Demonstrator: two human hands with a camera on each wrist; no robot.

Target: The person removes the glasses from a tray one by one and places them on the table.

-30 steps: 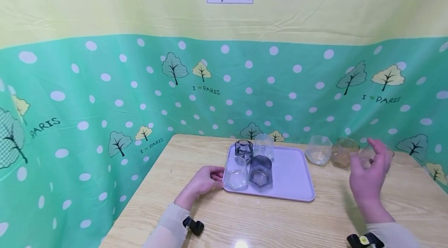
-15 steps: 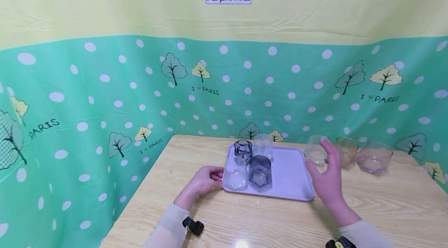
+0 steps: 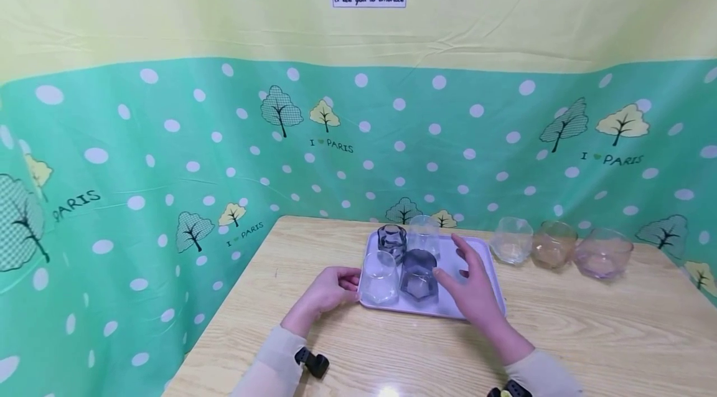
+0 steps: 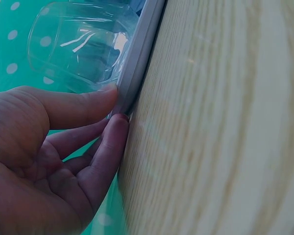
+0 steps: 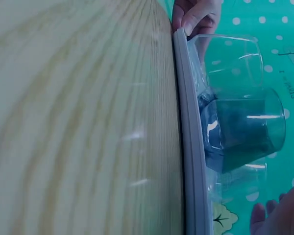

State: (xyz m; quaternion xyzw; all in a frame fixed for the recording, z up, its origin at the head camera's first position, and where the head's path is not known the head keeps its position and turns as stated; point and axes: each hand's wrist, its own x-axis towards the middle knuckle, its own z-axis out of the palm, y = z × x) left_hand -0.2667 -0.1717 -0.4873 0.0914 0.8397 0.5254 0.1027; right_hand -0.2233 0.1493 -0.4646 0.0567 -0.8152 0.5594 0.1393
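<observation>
A light purple tray (image 3: 456, 307) lies on the table with several glasses on its left half. My left hand (image 3: 327, 291) pinches the tray's left edge between thumb and fingers; the left wrist view shows that hand (image 4: 63, 147) beside a clear glass (image 4: 83, 44). Behind the front clear glass (image 3: 381, 279) stand a dark faceted glass (image 3: 392, 242) and another clear one (image 3: 424, 236). Over the tray's right half, my right hand (image 3: 476, 291) has its fingers spread, its thumb close to the grey hexagonal glass (image 3: 419, 279). Whether it touches that glass, I cannot tell.
Right of the tray, a clear glass (image 3: 512, 241), an amber glass (image 3: 553, 246) and a wide pinkish glass (image 3: 604, 255) stand in a row on the wooden table (image 3: 560, 322). A green and yellow patterned curtain (image 3: 336, 98) hangs behind the table.
My right hand has moved left from the pinkish glass, past the amber and clear glasses, to above the tray. My left hand has stayed at the tray's edge.
</observation>
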